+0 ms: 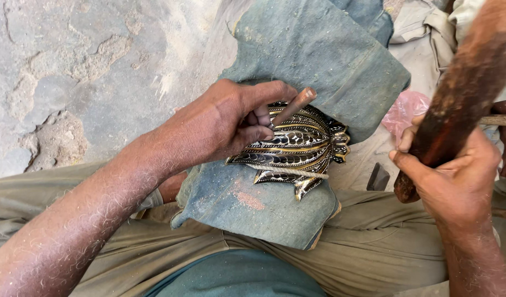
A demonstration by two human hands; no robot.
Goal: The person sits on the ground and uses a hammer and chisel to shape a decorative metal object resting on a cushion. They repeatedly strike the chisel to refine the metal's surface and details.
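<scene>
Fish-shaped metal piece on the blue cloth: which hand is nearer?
Left. The left hand rests against the fish-shaped metal piece, holding a thin punch on it. The right hand is off to its right, gripping a wooden handle.

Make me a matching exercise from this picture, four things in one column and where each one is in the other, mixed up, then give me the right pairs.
1. metal punch
2. wooden mallet
3. engraved fish-shaped metal piece
4. blue cloth

A. spread over the lap
B. gripped in the left hand
C. lying on the cloth, a cord across it
D. gripped in the right hand

Pairs: 1-B, 2-D, 3-C, 4-A
</scene>
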